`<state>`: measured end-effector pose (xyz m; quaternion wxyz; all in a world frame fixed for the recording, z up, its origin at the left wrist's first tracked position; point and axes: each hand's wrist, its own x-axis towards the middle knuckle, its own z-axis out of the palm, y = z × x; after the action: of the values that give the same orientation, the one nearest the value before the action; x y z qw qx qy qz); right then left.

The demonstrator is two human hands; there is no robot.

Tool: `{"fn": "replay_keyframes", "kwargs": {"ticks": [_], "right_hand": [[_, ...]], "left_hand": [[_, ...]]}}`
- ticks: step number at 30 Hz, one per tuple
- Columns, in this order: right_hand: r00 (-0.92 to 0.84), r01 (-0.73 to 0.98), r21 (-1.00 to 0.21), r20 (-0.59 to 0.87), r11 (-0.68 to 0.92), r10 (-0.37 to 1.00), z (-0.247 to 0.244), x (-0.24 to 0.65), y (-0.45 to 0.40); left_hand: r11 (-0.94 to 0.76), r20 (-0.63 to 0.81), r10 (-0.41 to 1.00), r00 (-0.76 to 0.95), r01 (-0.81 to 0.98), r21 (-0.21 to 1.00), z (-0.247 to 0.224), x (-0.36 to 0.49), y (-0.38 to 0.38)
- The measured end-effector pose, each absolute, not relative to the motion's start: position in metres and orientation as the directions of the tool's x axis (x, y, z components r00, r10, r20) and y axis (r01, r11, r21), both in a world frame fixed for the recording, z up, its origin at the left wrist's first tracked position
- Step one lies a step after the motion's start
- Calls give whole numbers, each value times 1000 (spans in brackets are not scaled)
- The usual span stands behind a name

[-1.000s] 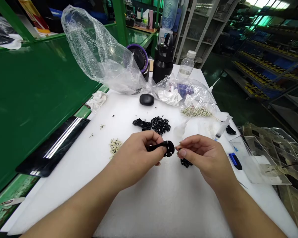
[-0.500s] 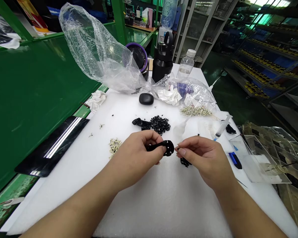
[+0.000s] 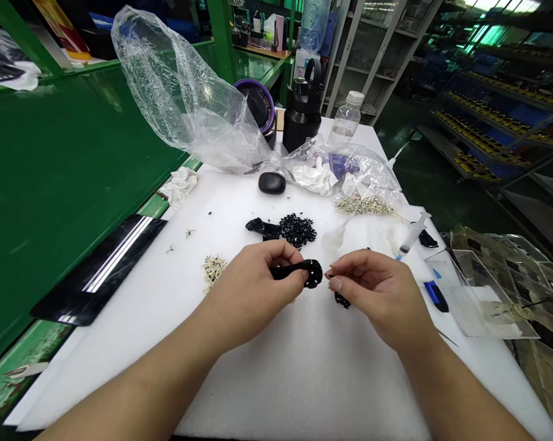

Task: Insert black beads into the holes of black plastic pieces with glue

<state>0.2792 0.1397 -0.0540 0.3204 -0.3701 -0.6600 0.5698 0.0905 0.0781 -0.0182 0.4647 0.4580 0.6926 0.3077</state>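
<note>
My left hand (image 3: 262, 285) is closed round a black plastic part (image 3: 312, 273) with a rounded, holed end that points right. Thumb and fingertips of my right hand (image 3: 377, 288) are pinched just beside that end; what they hold, if anything, is too small to name. Under the right fingers lies a small cluster of black pieces (image 3: 342, 300). Beyond my left hand is a pile of tiny black pieces (image 3: 298, 231), with a larger black part (image 3: 260, 228) touching it. Pale small pieces (image 3: 213, 271) lie left of my left hand, partly hidden by it.
A clear plastic bag (image 3: 198, 116), a black flask (image 3: 302, 116), a clear bottle (image 3: 346, 119) and a black oval case (image 3: 271, 182) stand at the back. On the right are a syringe (image 3: 413, 236), a blue-and-black object (image 3: 436, 296) and a clear divided box (image 3: 510, 306). A glossy black panel (image 3: 99, 269) lies left.
The right fingertips have shifted very slightly left and up beside the black part. My left hand keeps its grip on the part, almost unmoved.
</note>
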Motion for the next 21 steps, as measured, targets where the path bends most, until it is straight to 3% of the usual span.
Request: {"fn": "replay_keyframes", "kwargs": {"ticks": [8,15,21], "right_hand": [[-502,220,-969,-12,114,865,-50,278,135],[-497,222,-973,-62,58,865,-51,278,134],[-514,257,-964,-73,72,855,-48,277,134]], "left_hand": [[334,-292,942,-164,407,850,-25,91,78],[378,-329,926,-187,455,806,-16,93,78],[270,-202,962,-185,518,812,-26,92,76]]}}
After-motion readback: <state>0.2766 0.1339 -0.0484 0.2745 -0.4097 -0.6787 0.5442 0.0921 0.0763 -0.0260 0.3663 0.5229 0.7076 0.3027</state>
